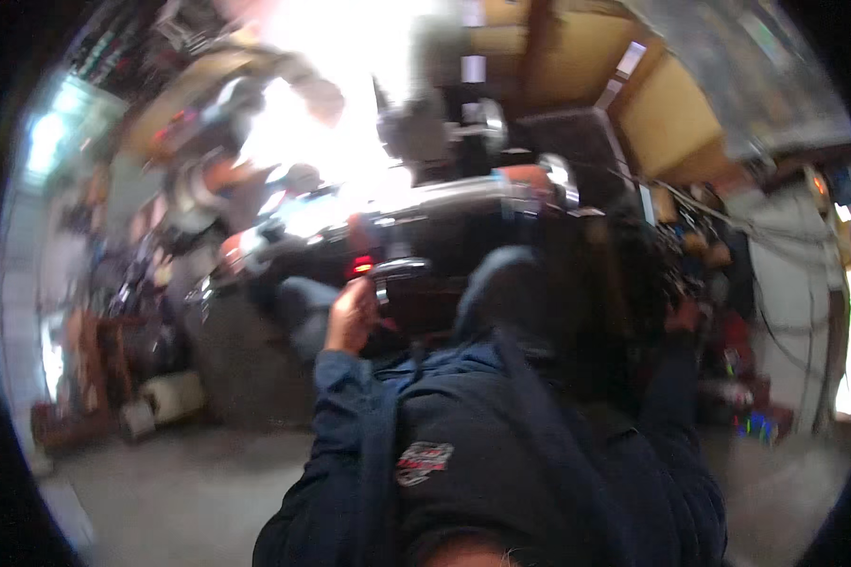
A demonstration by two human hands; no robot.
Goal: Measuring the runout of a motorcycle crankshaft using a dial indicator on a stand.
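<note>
My left hand [350, 314] is closed at the front of a long dark machine [425, 227] with a shiny cylinder along its top, just below a small glowing red spot [362, 266] and beside a short chrome part [402, 268]. What it grips is too blurred to make out. My right hand [681, 317] reaches out to the right into a dark cluster of tools and metal parts [695, 250]; its fingers are smeared and dim. My legs are bent in front of the machine. Strong white glare washes out much of the machine's upper part.
Cluttered shelves and small objects line the left side, with a pale roll [175, 397] low on the floor [189, 472]. Cables [766, 231] hang along the pale right wall [785, 331]. Wooden boards [681, 113] are at the upper right.
</note>
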